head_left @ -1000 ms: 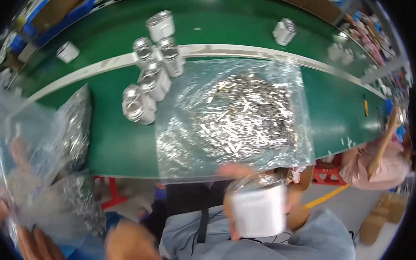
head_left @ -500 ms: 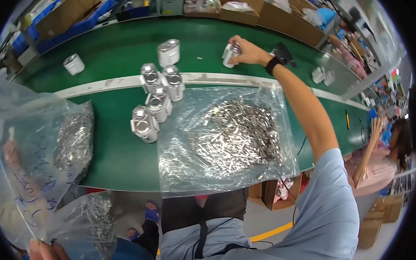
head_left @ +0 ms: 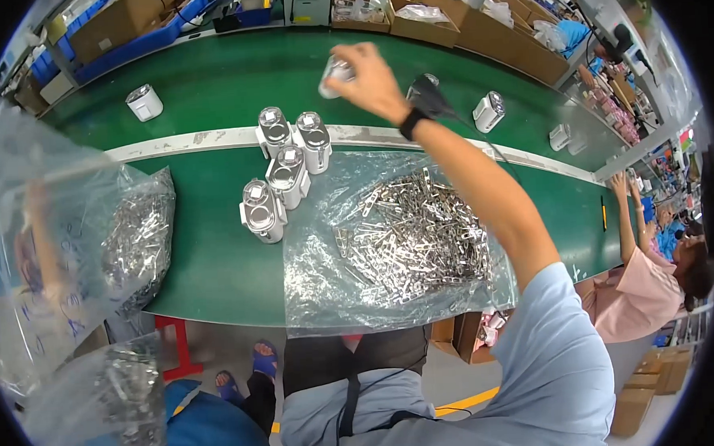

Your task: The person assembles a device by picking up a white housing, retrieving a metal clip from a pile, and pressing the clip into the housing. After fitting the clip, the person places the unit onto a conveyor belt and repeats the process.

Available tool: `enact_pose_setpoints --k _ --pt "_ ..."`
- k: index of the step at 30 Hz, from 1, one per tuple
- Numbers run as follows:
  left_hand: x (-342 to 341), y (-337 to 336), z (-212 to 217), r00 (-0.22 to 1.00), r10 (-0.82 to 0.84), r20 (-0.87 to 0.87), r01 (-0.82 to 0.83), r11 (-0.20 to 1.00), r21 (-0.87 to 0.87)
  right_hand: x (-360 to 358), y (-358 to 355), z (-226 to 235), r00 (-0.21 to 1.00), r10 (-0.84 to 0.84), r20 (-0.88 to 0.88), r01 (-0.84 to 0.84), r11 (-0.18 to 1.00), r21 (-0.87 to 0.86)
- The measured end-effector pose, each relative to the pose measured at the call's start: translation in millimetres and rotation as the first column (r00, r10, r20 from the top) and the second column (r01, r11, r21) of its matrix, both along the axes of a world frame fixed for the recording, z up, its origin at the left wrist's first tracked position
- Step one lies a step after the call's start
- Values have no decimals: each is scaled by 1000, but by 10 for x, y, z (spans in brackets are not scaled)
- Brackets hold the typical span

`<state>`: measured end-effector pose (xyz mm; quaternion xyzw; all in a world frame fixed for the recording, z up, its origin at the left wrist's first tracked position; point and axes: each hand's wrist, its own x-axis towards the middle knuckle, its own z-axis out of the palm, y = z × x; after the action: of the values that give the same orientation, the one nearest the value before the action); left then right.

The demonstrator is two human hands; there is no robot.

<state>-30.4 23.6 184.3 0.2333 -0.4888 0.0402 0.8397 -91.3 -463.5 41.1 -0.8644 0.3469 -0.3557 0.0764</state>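
My right hand (head_left: 365,75), with a black band at the wrist, is raised over the far part of the green table. Its fingers are closed round a white canister (head_left: 335,79) with a shiny top, partly hidden by the hand. Several similar white canisters (head_left: 287,176) stand grouped by the pale strip, left of the arm. Below the forearm, small silver metal clips (head_left: 414,236) lie heaped on a clear plastic sheet or bag (head_left: 320,281). My left hand is not in view.
At left, a clear bag (head_left: 144,234) of metal pieces sits beside a person in blue (head_left: 206,429). A blurred black object (head_left: 431,102) partly covers a canister (head_left: 429,80). Other canisters (head_left: 490,111) stand rightward. Boxes (head_left: 423,27) line the far edge; a person in pink (head_left: 639,293) sits right.
My right hand has moved left and now grips a canister there; another stands where it was. The far canister pair no longer stands behind the group. The black object has shifted left.
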Motion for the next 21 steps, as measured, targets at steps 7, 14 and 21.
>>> enact_pose_setpoints --k 7,14,21 --pt "-145 -963 -1004 977 -186 -102 203 681 704 -909 2140 848 809 585 47 -580 784 222" --pt "-201 -486 -1539 455 -238 -858 880 270 392 -1002 2439 493 935 281 -218 -161 882 443" --pt "109 -155 -1559 428 -147 -892 838 434 331 -1115 2475 -153 935 322 -148 -245 889 387"
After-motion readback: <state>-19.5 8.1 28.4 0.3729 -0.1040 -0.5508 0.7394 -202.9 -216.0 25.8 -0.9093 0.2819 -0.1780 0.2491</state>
